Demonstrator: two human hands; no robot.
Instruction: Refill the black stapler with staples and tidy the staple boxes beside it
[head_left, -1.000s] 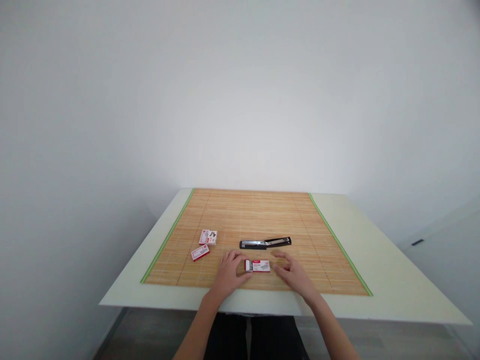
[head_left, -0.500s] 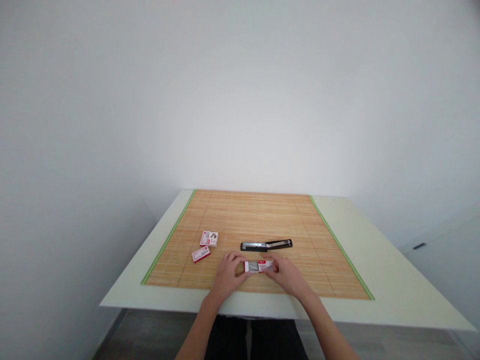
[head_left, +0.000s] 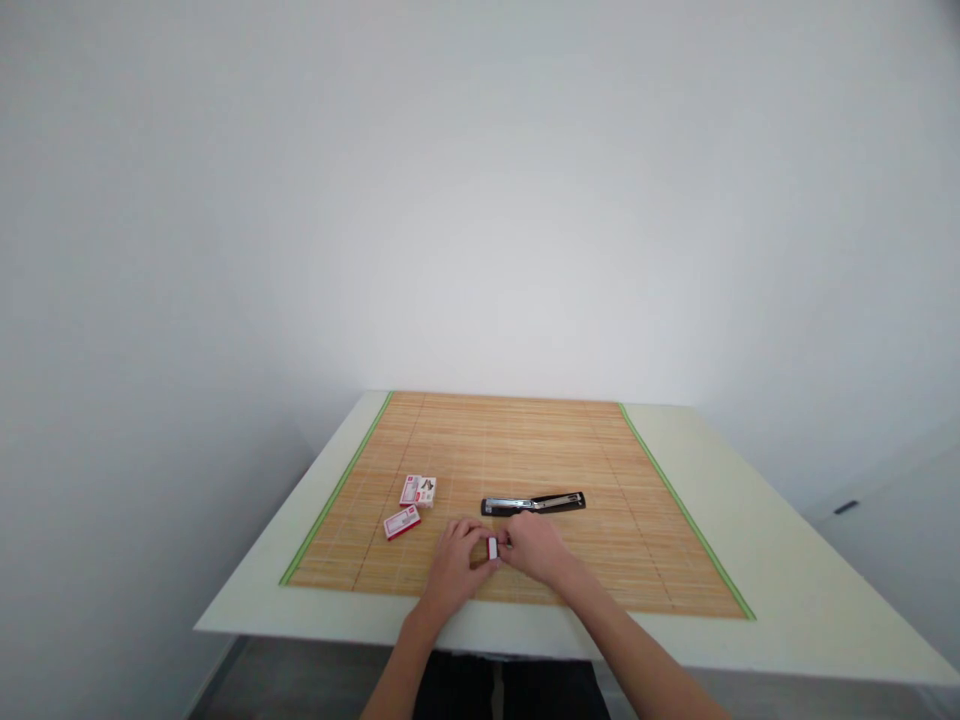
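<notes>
We have a pale table (head_left: pixel 787 600) before us, and across it a bamboo mat (head_left: pixel 540 435) with green edges. An opened-out black stapler (head_left: pixel 506 506) lies on the mat beyond our hands. Our right hand (head_left: pixel 536 550) has moved left since half a second ago, coming right up beside our left hand (head_left: pixel 450 565) and hiding most of the drawer-style staple box (head_left: pixel 492 549) between them; we judge that we are now working at its contents. Off to the left lie a pair of touching staple boxes (head_left: pixel 410 490) and, just beside them, a single staple box (head_left: pixel 403 522). Our left thumb and forefinger are parted only by the opened box's width, gripping its white-and-red end against the mat. Our right fingertips are drawn closely together by that end; whether they pinch any staples, we cannot tell.
</notes>
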